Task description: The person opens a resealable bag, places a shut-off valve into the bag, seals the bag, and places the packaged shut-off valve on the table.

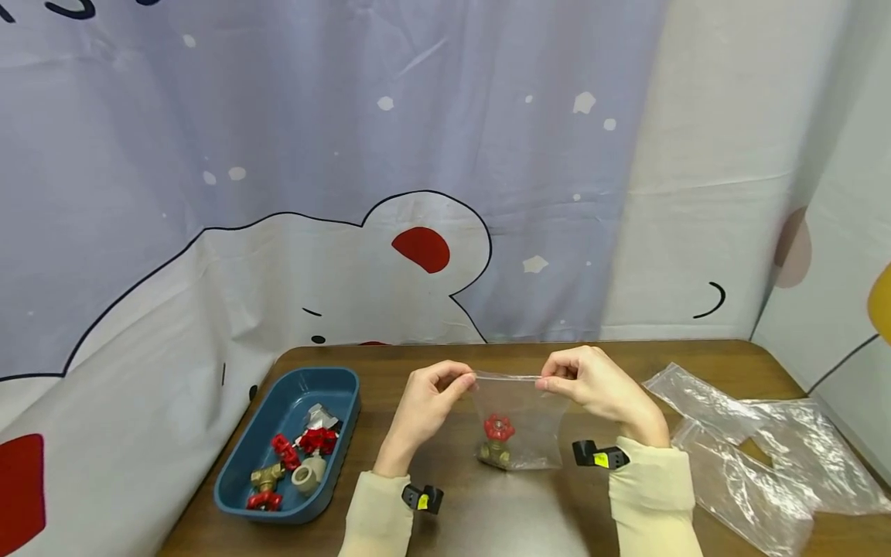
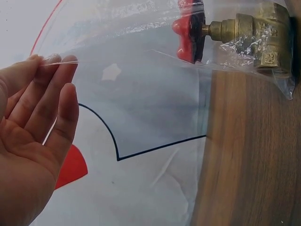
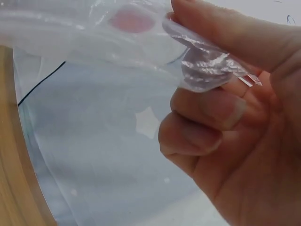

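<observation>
Clear plastic hangs taut as a person's left hand (image 1: 421,410) and right hand (image 1: 602,391) each pinch one end of a bag's (image 1: 534,433) top edge, apparently to keep it straight and level. Inside, near the bag's lower left corner, a brass handwheel valve (image 1: 497,429) stands red wheel up, its weight likely drawing the film down. More valves and fittings (image 1: 305,472) lie in a blue tray (image 1: 281,418) at left; other bags (image 1: 745,483) overlap on the wooden table (image 1: 390,357) at right, seemingly within easy reach.
</observation>
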Available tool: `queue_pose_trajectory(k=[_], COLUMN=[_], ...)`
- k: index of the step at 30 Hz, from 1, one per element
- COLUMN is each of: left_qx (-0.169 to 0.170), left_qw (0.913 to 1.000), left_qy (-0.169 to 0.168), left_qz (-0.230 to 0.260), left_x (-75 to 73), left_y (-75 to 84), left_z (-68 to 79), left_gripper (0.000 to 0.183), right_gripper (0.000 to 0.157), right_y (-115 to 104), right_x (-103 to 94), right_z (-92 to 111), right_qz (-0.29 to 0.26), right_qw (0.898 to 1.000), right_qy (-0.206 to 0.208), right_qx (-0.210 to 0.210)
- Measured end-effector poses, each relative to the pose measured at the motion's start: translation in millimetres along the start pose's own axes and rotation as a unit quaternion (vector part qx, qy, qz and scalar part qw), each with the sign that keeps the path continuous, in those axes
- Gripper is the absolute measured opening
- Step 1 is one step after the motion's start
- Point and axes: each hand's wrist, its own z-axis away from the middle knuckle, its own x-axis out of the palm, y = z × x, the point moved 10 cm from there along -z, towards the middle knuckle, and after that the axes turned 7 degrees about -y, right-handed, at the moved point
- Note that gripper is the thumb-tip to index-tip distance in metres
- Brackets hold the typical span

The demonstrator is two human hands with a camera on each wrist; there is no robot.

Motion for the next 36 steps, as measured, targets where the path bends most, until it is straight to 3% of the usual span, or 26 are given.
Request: queue_pose_trajectory(k=[9, 18, 31, 36], left_qx=[0.005, 0.003, 0.000, -0.001], left_qw=[1.0000, 1.0000, 1.0000, 1.0000], left_qy=[0.002, 0.007, 0.010, 0.006], left_qz=[0.003, 0.002, 0.001, 0.003], left_x=[-0.8, -1.9, -3.6, -2.5], left_y=[3.5, 3.0, 1.5, 0.0], left_z=[-0.9, -0.3, 0.6, 0.3], left_gripper=[0.012, 0.009, 0.009, 0.007], right_gripper=[0.010, 0.006, 0.007, 0.004], right_y=[7.1, 5.4, 15.4, 13.6], right_x=[-2.1, -3.7, -6.2, -9.0], right_z=[5.1, 5.0, 9.1, 12.0], right_qz=[-0.021, -0.029, -0.014, -0.026], right_qw=[0.999, 1.000, 0.999, 1.000], right_qy=[-0.022, -0.007, -0.016, -0.003], right_qx=[0.031, -0.002, 0.030, 0.003])
